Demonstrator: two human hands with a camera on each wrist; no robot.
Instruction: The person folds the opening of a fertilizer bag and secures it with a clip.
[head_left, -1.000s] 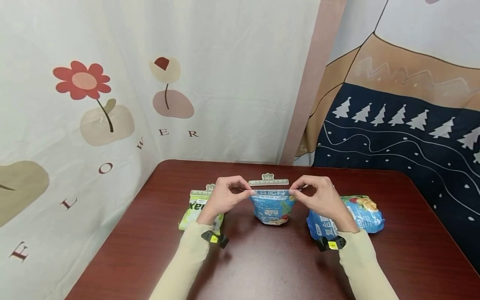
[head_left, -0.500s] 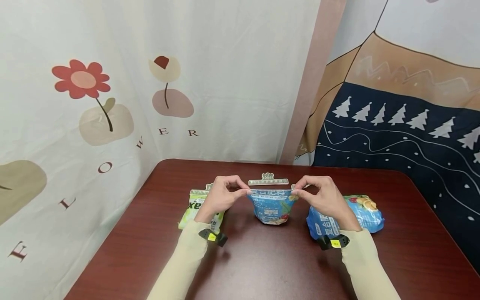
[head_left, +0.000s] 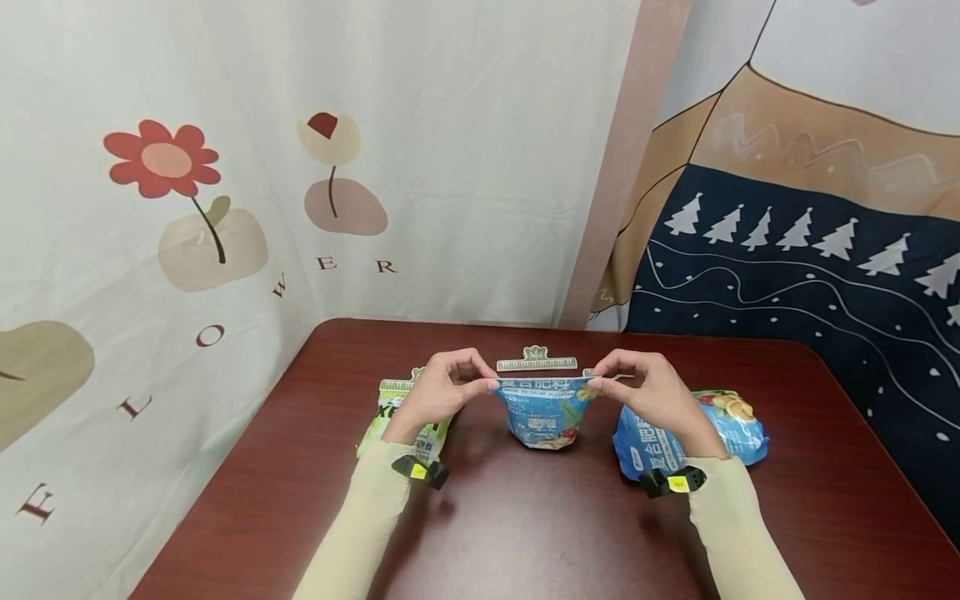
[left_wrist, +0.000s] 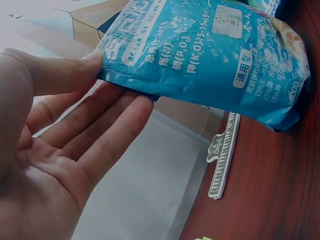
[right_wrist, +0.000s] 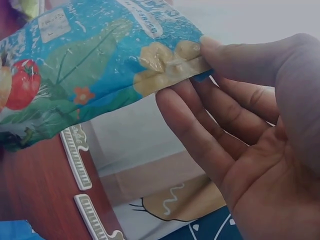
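An upright blue fertilizer bag point(head_left: 543, 421) stands mid-table, its top edge drawn out flat between my hands. At the bag's left top corner, my left hand point(head_left: 442, 390) pinches the edge between thumb and fingertips. My right hand point(head_left: 651, 392) pinches the right top corner the same way, over the printed yellow flower in the right wrist view. Behind the bag lies a pale bag clip point(head_left: 537, 362) with a toothed bar, also visible in the left wrist view. A second bag clip point(right_wrist: 92, 217) lies to its right, mostly hidden by my right hand in the head view.
At left, a green bag point(head_left: 373, 425) with a clip point(head_left: 397, 385) along its top lies partly behind my left arm. Another blue bag point(head_left: 727, 429) rests at right, partly covered by my right wrist. Printed curtains point(head_left: 480, 167) hang beyond the dark red table point(head_left: 547, 533).
My hands have moved slightly apart, the left one leftward and the right one rightward, and the bag's top edge shows wider between them. Part of the second clip now shows by my right hand.
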